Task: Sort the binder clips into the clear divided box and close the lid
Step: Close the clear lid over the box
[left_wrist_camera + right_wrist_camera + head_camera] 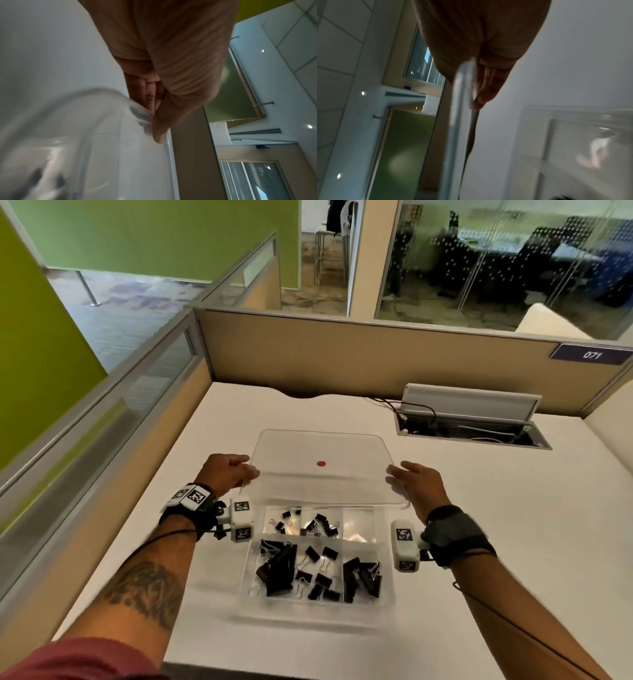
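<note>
A clear lid (322, 470) is held above the far half of the clear divided box (317, 602), which stands on the white desk (513, 525) near the person. The lid is gripped at both side edges — the left hand (227, 474) at its left edge, the right hand (416, 486) at its right edge. Both forearms are stretched forward from the near edge of the desk, the wrists kept level and the backs of the hands turned upward.

In the left wrist view the lid's rim (137, 109) is seen pinched between the thumb and the fingers (149, 94), which are pressed together and bent round it. In the right wrist view the lid's edge (464, 83) is seen running past the palm, with the fingers (488, 83) held close together along its outer side and the fingertips touching it; the thumb cannot be made out there.

A small red dot (321, 463) is carried on the lid. Black binder clips (313, 571) are seen lying in the box's compartments: larger ones in the near row, smaller ones in the far left and far middle cells. The far right cell is partly hidden under the lid.

An open cable hatch (472, 429) is set into the desk at the far right.
</note>
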Demonstrator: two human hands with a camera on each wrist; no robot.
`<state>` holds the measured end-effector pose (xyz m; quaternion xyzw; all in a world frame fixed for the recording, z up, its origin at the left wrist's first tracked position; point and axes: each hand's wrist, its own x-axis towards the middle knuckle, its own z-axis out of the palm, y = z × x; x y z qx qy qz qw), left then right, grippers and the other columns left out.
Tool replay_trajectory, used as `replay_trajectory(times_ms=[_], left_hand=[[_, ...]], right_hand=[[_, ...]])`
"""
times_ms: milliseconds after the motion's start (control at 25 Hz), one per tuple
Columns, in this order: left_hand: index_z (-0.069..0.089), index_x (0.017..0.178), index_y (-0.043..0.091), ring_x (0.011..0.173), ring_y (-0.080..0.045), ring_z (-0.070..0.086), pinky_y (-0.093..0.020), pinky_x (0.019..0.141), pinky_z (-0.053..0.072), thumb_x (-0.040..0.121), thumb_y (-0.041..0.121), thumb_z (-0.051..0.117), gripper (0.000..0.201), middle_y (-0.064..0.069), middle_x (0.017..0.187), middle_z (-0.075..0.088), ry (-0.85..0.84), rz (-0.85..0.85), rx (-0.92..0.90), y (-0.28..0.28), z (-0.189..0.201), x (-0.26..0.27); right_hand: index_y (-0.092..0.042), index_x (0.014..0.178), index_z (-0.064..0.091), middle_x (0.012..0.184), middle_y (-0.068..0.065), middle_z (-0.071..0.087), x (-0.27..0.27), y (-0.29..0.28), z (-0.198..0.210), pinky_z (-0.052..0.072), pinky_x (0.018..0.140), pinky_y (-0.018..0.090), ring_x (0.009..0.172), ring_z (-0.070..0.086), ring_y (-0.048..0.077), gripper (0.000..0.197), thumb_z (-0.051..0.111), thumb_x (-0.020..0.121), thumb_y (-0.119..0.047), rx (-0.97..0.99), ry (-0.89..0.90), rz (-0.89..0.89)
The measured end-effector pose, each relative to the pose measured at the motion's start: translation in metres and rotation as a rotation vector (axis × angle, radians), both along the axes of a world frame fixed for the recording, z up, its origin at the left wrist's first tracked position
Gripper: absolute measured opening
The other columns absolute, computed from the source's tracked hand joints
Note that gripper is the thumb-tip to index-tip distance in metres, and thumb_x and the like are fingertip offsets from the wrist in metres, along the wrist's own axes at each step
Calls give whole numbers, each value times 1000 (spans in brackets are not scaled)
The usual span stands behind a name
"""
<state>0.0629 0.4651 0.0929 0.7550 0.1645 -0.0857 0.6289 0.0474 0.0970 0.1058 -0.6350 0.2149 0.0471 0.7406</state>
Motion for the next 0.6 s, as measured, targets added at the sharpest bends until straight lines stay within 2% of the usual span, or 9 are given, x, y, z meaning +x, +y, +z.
replay_trajectory(times_ms=[80, 160, 200, 280, 360, 440, 520, 600], left_hand=[[49, 130, -10, 78, -22, 60, -23, 65, 53, 80, -6, 70, 54, -10, 84, 64, 10, -3, 63, -3, -14, -22], [50, 132, -5, 88, -21, 57, -24, 65, 49, 83, -2, 68, 52, -11, 93, 63, 4, 11, 132, -7, -26, -42], [51, 133, -3, 92, -21, 56, -24, 64, 48, 85, 0, 68, 51, -12, 99, 64, 10, 23, 153, -9, -32, -53], [51, 134, 0, 94, -21, 57, -23, 62, 49, 86, 4, 67, 51, -16, 107, 65, 31, 23, 210, -9, -45, -68], [51, 136, 3, 91, -21, 57, -22, 61, 51, 86, 7, 68, 53, -12, 103, 63, 48, -4, 275, -9, -54, -82], [50, 137, 7, 88, -23, 60, -31, 71, 55, 86, 12, 69, 54, -9, 105, 62, 50, -22, 341, -9, -60, -91], [52, 136, 12, 92, -30, 64, -39, 87, 54, 87, 19, 68, 52, -13, 114, 63, 51, -131, 507, -10, -62, -97], [53, 134, 15, 103, -32, 62, -36, 94, 48, 87, 24, 66, 50, -15, 117, 64, 55, -250, 686, -12, -64, -102]], right_hand=[[6, 134, 42, 98, 21, 65, -24, 2, -12, 50, 65, 24, 76, 62, 22, 51, 62, 87, 2, -83, 23, 51], [4, 134, 43, 90, 16, 65, -43, 3, -29, 49, 57, 21, 68, 58, 17, 48, 59, 88, 3, -163, 46, 97], [5, 134, 44, 90, 16, 66, -52, 3, -37, 49, 58, 22, 69, 58, 17, 49, 59, 88, 2, -198, 55, 117], [5, 132, 47, 94, 16, 67, -64, 0, -57, 53, 64, 28, 74, 61, 21, 52, 66, 85, -5, -312, 54, 147], [1, 130, 53, 98, 12, 68, -76, -2, -72, 55, 80, 37, 82, 63, 23, 55, 73, 82, -17, -480, 42, 189], [-2, 128, 57, 105, 9, 67, -85, -2, -82, 47, 96, 36, 97, 61, 23, 54, 74, 81, -23, -612, 38, 216], [-6, 129, 57, 120, 12, 63, -92, -4, -90, 42, 102, 35, 114, 58, 26, 52, 72, 83, -26, -680, 43, 235], [-11, 130, 57, 131, 13, 58, -98, -5, -97, 41, 105, 37, 121, 54, 28, 51, 70, 84, -29, -737, 42, 251]])
